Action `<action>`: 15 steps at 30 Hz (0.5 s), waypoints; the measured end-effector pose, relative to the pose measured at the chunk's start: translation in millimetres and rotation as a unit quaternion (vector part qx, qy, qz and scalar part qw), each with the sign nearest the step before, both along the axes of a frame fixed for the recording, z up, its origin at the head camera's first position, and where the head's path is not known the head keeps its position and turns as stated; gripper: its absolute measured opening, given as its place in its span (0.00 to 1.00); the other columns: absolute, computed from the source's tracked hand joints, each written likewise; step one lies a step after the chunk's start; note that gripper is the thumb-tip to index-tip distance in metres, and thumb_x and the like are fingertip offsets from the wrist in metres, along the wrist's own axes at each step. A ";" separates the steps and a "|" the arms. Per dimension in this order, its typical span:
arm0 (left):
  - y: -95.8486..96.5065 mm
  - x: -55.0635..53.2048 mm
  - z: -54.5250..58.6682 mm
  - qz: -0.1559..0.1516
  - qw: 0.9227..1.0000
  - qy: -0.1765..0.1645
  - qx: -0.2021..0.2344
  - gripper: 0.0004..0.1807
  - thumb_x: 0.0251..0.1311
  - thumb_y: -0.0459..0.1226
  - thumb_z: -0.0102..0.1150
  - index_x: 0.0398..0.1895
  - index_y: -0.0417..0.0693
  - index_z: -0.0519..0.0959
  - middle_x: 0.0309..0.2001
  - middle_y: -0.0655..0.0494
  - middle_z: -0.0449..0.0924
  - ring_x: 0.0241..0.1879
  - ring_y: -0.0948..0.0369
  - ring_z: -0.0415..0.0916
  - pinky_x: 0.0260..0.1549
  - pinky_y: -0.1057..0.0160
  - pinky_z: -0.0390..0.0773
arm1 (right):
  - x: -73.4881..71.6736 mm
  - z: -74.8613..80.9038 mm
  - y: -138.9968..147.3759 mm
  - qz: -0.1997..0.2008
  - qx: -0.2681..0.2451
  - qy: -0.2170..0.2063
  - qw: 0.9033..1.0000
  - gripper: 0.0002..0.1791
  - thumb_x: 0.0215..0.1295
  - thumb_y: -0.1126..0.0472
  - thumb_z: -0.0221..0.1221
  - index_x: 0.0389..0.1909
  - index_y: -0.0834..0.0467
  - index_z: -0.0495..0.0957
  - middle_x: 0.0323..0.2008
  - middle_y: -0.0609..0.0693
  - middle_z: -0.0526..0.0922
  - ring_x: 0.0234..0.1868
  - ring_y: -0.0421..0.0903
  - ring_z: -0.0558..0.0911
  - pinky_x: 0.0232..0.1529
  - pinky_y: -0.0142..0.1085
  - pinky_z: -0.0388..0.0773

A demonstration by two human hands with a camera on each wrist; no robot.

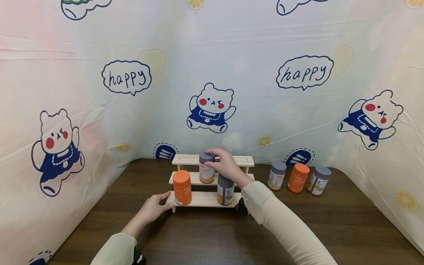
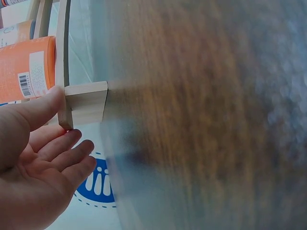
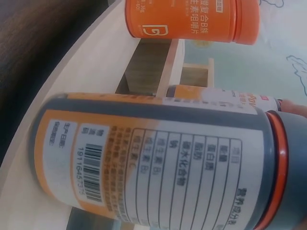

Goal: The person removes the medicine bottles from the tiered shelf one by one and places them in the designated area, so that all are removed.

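Observation:
A three-step wooden rack [image 1: 205,199] stands on the table. My left hand [image 1: 153,207] pinches the left end of its lowest board, thumb on top and index finger underneath in the left wrist view. At the middle step, my right hand [image 1: 227,165] grips a grey-lidded supplement bottle [image 1: 207,176] around its lid, the bottle upright. On the lowest step sit an orange bottle [image 1: 182,188] at the left and another grey-lidded bottle [image 1: 225,192] toward the right. That second grey-lidded bottle's printed label [image 3: 158,163] fills much of the right wrist view, hiding most of the right hand there.
Right of the rack, a grey-lidded bottle [image 1: 276,176], an orange bottle [image 1: 298,179] and a further grey-lidded bottle [image 1: 318,181] stand in a row on the dark wooden table [image 1: 212,239]. A printed cloth [image 1: 251,121] hangs behind and at both sides.

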State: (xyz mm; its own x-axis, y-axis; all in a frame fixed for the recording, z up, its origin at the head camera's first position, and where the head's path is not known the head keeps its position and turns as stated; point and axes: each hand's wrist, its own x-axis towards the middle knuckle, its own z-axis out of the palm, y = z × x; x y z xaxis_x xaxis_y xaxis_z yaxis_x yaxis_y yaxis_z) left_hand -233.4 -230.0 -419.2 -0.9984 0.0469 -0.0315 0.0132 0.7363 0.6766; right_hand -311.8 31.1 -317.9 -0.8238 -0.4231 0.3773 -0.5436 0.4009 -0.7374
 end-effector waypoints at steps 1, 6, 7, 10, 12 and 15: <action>0.0 0.1 0.1 0.000 1.000 0.001 0.000 0.33 0.59 0.43 0.59 0.63 0.34 0.63 0.59 0.33 0.64 0.59 0.39 0.61 0.52 0.40 0.63 | -0.1 0.1 -0.4 -0.002 0.000 -0.002 1.000 0.22 0.57 0.62 0.63 0.54 0.58 0.75 0.54 0.53 0.74 0.52 0.48 0.75 0.51 0.41 0.73; -0.1 0.6 0.2 0.001 1.000 0.000 0.002 0.33 0.59 0.43 0.59 0.63 0.34 0.63 0.59 0.33 0.65 0.59 0.40 0.61 0.52 0.40 0.62 | -0.1 0.2 -1.2 -0.010 0.005 -0.006 1.000 0.22 0.57 0.62 0.63 0.54 0.58 0.75 0.54 0.53 0.74 0.52 0.47 0.75 0.50 0.37 0.73; -0.1 0.7 0.4 0.002 1.000 -0.001 0.002 0.33 0.59 0.43 0.59 0.63 0.34 0.63 0.59 0.33 0.64 0.59 0.40 0.61 0.52 0.40 0.62 | -0.4 -0.1 -1.4 -0.011 0.006 -0.006 1.000 0.22 0.57 0.62 0.63 0.54 0.58 0.75 0.53 0.53 0.74 0.52 0.47 0.75 0.50 0.37 0.74; 0.1 0.6 1.0 0.000 1.000 -0.002 0.002 0.34 0.58 0.44 0.59 0.64 0.34 0.63 0.59 0.33 0.65 0.59 0.39 0.61 0.52 0.39 0.63 | -1.0 -0.5 -1.6 -0.013 0.008 -0.003 1.000 0.22 0.57 0.62 0.63 0.54 0.58 0.75 0.53 0.52 0.75 0.51 0.47 0.75 0.49 0.37 0.74; 0.2 0.3 1.1 -0.001 1.000 -0.001 0.001 0.35 0.58 0.45 0.59 0.64 0.34 0.63 0.59 0.33 0.65 0.59 0.39 0.61 0.52 0.39 0.63 | -1.1 -0.7 -1.4 -0.013 0.010 0.001 1.000 0.22 0.57 0.62 0.63 0.54 0.58 0.76 0.53 0.52 0.75 0.51 0.47 0.75 0.49 0.36 0.74; -0.2 0.2 0.4 -0.002 1.000 0.000 0.002 0.35 0.58 0.45 0.59 0.64 0.34 0.63 0.59 0.33 0.65 0.59 0.40 0.61 0.52 0.39 0.63 | -0.8 0.3 -0.4 -0.014 0.008 0.007 1.000 0.22 0.57 0.62 0.63 0.54 0.58 0.76 0.53 0.53 0.75 0.51 0.47 0.75 0.49 0.36 0.74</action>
State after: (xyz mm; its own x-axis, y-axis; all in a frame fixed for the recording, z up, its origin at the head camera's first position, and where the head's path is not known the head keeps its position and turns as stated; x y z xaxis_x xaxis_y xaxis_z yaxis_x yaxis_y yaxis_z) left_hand -233.2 -230.2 -418.8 -0.9982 0.0516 -0.0307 0.0170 0.7333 0.6797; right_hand -312.7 30.6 -317.6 -0.8299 -0.4067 0.3820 -0.5425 0.4277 -0.7231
